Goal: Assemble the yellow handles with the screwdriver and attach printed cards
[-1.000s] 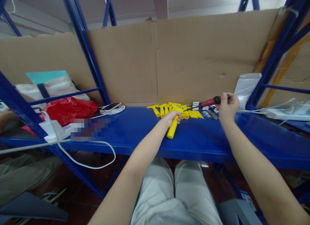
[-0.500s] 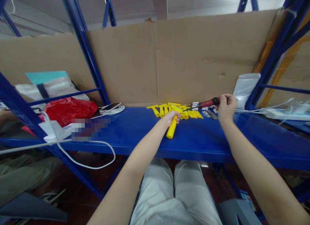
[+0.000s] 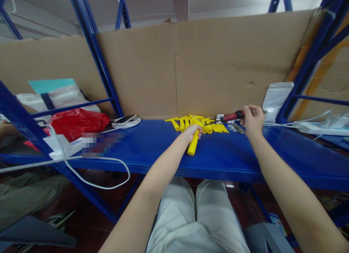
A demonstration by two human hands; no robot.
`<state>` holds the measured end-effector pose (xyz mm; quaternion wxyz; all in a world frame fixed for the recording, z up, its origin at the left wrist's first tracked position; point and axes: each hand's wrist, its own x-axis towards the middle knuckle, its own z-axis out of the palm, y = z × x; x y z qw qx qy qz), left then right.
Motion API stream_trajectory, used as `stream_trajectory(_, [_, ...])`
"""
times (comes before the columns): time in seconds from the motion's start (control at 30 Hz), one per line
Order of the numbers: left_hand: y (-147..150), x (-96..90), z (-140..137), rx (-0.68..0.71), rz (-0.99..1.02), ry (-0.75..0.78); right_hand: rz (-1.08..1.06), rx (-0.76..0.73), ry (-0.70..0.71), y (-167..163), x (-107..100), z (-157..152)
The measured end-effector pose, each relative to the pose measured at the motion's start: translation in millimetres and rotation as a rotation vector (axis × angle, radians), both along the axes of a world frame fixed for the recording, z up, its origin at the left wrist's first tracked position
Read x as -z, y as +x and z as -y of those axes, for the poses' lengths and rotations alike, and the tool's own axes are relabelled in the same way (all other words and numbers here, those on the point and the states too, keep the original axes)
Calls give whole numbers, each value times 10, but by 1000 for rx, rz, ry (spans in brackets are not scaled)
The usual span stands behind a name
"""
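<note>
My left hand is closed around a yellow T-shaped plastic handle, its round end pointing toward me. In my right hand is a red-and-black screwdriver, held sideways by its back end, fingers closed on it. Its thin shaft points left, at the head of the yellow handle; whether the tip touches cannot be made out. Behind my left hand lie several more yellow T-shaped handles. A row of flat yellow pieces sits to their right, beside small silvery parts and dark flat strips.
The blue shelf carries everything, with a cardboard panel behind. At left are a phone on a coiled white cable, a red plastic bag and a power strip. A white pouch leans at right.
My right hand has shifted slightly left and its fingers have changed position on the screwdriver's back end. My left hand and the yellow handle have hardly moved.
</note>
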<state>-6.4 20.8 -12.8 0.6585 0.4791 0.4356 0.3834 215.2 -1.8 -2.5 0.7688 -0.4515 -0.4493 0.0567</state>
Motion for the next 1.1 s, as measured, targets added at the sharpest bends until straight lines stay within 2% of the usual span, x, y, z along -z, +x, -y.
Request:
stream_trajectory(0.27, [-19,10,-56,29,-31,-29,-247,-411,-10,-7,-106,84])
stream_trajectory(0.37, [-18,12,-56,27,-40,-27,-290,-500,-41,0,-130,108])
stream_trajectory(0.47, [-15,17,-48,16,-37,-14,-308,-503,-57,-14,-140,121])
stream_trajectory(0.8, [-3,-5,-4,2,-37,2,-413,-372,-48,-46,-121,125])
stream_trajectory(0.93, [0,0,-4,-4,-33,3,-393,-400,-61,4,-95,90])
stream_trajectory(1.1, [-3,-4,-6,3,-24,-9,-440,-510,-91,48,-121,82])
